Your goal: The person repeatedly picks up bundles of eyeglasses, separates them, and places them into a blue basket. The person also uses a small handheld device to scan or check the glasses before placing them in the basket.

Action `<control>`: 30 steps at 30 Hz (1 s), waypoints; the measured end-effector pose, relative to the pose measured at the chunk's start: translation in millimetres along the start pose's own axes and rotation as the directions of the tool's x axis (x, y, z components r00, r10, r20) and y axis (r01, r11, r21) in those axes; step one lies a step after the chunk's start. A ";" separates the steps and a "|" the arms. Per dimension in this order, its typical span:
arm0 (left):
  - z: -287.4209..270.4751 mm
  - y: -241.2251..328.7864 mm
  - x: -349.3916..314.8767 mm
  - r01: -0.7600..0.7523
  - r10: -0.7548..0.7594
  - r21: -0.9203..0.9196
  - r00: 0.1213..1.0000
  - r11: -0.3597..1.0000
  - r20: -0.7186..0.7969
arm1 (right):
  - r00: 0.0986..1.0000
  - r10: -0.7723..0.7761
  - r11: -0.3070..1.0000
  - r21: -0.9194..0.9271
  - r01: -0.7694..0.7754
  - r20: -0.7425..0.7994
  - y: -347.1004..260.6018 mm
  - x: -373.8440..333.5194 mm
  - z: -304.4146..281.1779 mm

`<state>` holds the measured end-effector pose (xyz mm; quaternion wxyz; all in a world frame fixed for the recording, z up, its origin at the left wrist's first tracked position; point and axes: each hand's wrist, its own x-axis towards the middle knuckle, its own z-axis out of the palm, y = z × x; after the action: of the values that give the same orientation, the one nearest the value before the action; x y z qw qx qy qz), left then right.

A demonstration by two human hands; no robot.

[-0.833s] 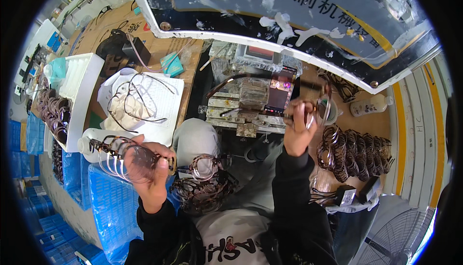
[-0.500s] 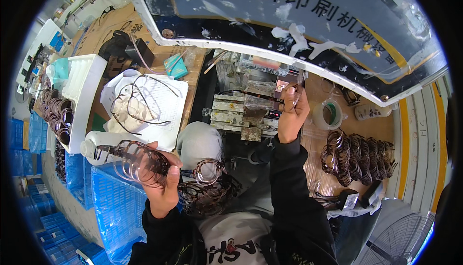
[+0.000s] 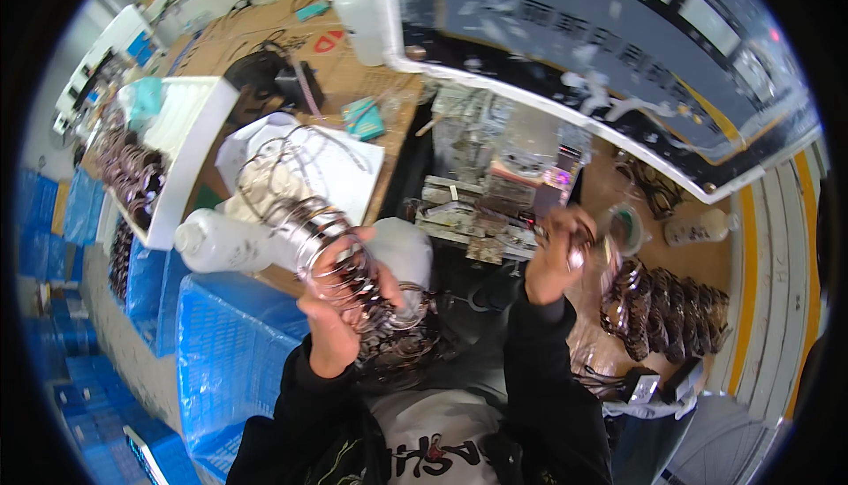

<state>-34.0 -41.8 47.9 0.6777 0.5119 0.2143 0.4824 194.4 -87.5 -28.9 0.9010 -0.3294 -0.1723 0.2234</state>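
Several stacked eyeglass frames (image 3: pixel 316 239), in the head view, are gripped in the left hand (image 3: pixel 332 330), left of the metal fixture (image 3: pixel 468 211); their long axis slants, the far end pointing leftward, away from the fixture, and jutting beyond that hand. At the fixture's right front, the right hand (image 3: pixel 554 260) closes round a single frame (image 3: pixel 579 257), blurred, its lens end sticking out rightward.

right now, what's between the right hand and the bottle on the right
In the head view, a tape roll lies between the right hand and the bottle, plus part of the held, blurred glasses.
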 end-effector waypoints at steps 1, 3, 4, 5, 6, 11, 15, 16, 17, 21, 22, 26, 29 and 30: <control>1.2 2.5 2.1 0.016 -0.010 -0.135 0.999 0.991 0.043 | 0.997 -0.046 0.985 0.171 0.036 0.055 -0.8 -9.0 0.9; 7.3 7.5 1.4 0.067 -0.087 -0.198 0.992 0.978 -0.095 | 0.933 -0.312 0.917 -0.199 0.345 0.179 -4.4 -29.2 7.8; 7.2 11.2 2.6 0.128 -0.125 -0.208 0.992 0.970 0.026 | 0.851 -0.382 0.721 -0.461 0.518 0.359 -13.1 -35.9 11.1; 8.7 14.1 1.2 0.205 -0.209 -0.305 0.978 0.930 0.020 | 0.803 -0.355 0.559 -0.580 0.593 0.478 -20.8 -43.7 16.2; 10.7 14.4 1.5 0.216 -0.214 -0.261 0.976 0.941 0.040 | 0.791 -0.308 0.474 -0.636 0.609 0.529 -25.5 -49.4 23.1; 21.8 2.0 4.3 -0.102 0.104 -0.017 0.971 0.995 0.216 | 0.859 -0.124 0.439 -0.749 0.496 0.496 -32.4 -88.1 54.5; 31.8 -7.1 4.6 -0.426 0.371 0.264 0.898 0.865 0.236 | 0.743 -0.004 0.501 -0.642 0.581 0.669 -27.0 -97.2 59.4; 28.8 -4.3 3.9 -0.463 0.386 0.431 0.886 0.774 0.257 | 0.738 0.029 0.491 -0.652 0.577 0.675 -26.3 -96.1 58.3; 26.5 -2.2 4.3 -0.520 0.430 0.552 0.853 0.652 0.296 | 0.711 0.040 0.489 -0.635 0.599 0.702 -26.0 -93.0 56.1; 8.3 13.5 1.6 -0.239 0.237 0.448 0.970 0.861 0.062 | 0.756 0.315 0.430 -0.796 0.426 0.575 -23.5 -65.2 36.8; 0.7 15.3 5.8 -0.290 0.285 0.413 0.956 0.863 0.075 | 0.715 0.390 0.407 -0.806 0.431 0.579 -21.7 -59.3 29.3; -15.0 17.9 5.2 -0.102 0.117 0.171 0.990 0.980 -0.079 | 0.623 0.451 0.365 -0.769 0.525 0.640 -0.2 -60.2 4.8; -22.1 16.7 1.4 -0.085 0.092 0.120 0.994 0.989 -0.055 | 0.651 0.327 0.386 -0.726 0.569 0.685 5.2 -65.2 -1.7; -23.1 15.9 0.1 -0.083 0.090 0.136 0.995 0.987 -0.049 | 0.662 0.323 0.375 -0.733 0.567 0.677 2.1 -65.3 -1.2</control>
<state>-59.0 -30.3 53.4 0.6143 0.5515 0.2422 0.5097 139.4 -120.4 -41.8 0.4208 -0.6322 -0.6387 0.1235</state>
